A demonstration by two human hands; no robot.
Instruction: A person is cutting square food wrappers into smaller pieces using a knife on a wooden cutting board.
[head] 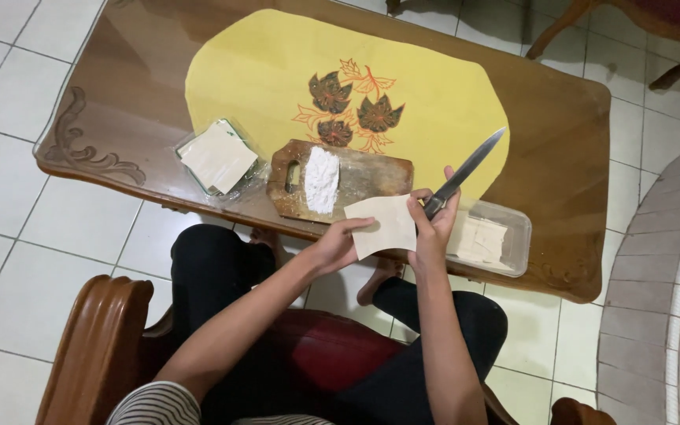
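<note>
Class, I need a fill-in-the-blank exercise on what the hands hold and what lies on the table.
1. The right hand holds a ____ with its blade pointing up and away.
2. Both hands hold one pale square sheet; the left hand grips its ____ edge.
3. White flour is heaped on the wooden ____.

Missing words: knife; left; cutting board

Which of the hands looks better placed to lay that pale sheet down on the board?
Probably the left hand: it grips the pale sheet nearest the wooden board, while the right hand also holds the knife.
</note>
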